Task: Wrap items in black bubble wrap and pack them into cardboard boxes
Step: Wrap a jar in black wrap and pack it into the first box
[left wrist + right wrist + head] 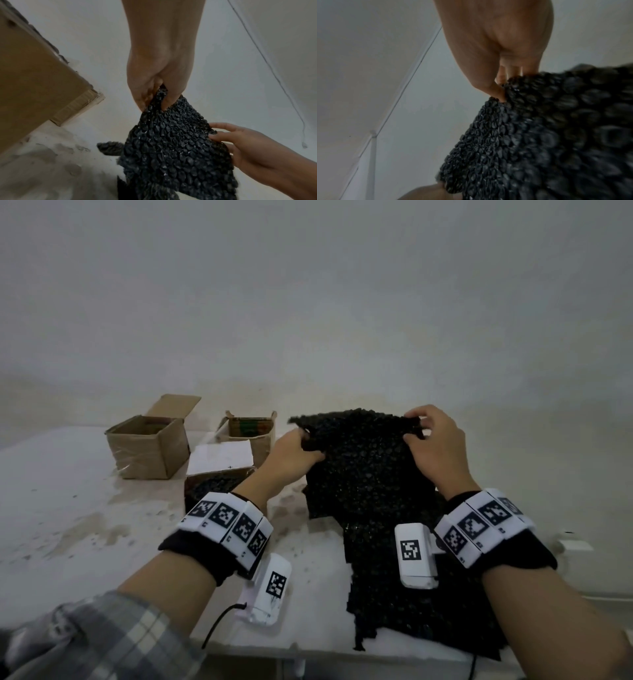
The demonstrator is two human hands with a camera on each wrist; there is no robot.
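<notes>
Left hand: your left hand [294,451] pinches the left part of the sheet's top edge.
Right hand: your right hand [432,440] pinches its right corner.
Sheet: the black bubble wrap [363,467] hangs down from both grips, over the stack on the table [68,508].
Boxes: the cardboard boxes [149,445] stand to the far left, nearer your left hand.

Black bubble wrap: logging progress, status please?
Both hands, left and right, pinch black bubble wrap sheet lifted above table. No item wrapped yet. Nothing obstructing.

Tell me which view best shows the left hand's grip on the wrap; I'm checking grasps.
The left wrist view: the left hand pinches the wrap at its top corner, thumb and fingers plain. The head view shows that hand from behind, fingertips hidden. The right wrist view shows at most an unclear sliver.
</notes>
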